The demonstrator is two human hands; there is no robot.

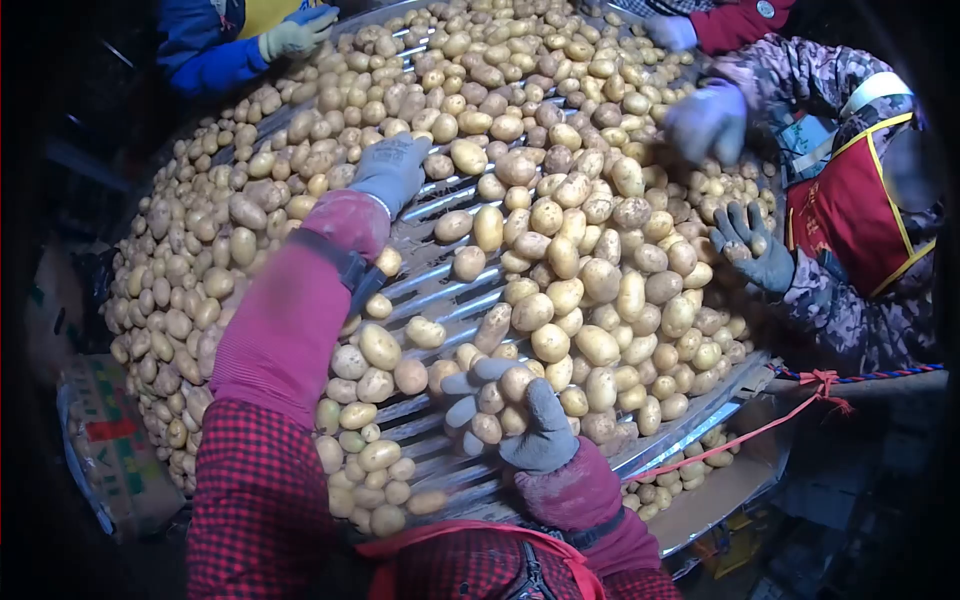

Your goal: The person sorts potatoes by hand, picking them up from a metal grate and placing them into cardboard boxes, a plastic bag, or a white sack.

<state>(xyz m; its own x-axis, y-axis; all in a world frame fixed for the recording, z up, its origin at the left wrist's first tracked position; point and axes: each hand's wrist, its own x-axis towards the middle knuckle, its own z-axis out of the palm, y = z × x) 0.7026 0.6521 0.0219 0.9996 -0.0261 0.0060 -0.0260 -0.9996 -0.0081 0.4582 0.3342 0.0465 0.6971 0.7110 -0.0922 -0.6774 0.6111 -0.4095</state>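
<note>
Potatoes (600, 280) lie heaped over a slatted metal table (440, 290). My left hand (390, 172), in a grey glove, reaches far across and touches the pile. Its back faces me and its fingers are mostly hidden, so their grip does not show. Just right of it lies a yellow potato (467, 157). Close to my body, my right hand (545, 430), palm up in a grey glove, curls around several small potatoes (488, 400). Below my left forearm, a loose group of potatoes (378, 455) rests near the table's front edge.
Across on the right, a co-worker's gloved hand (760, 255) holds small potatoes; their other hand (708, 125) is blurred. Another person's glove (298, 32) is at the far left, another (672, 32) at the back. A cardboard box (715, 500) with potatoes stands below the right edge, near a red cord (745, 440).
</note>
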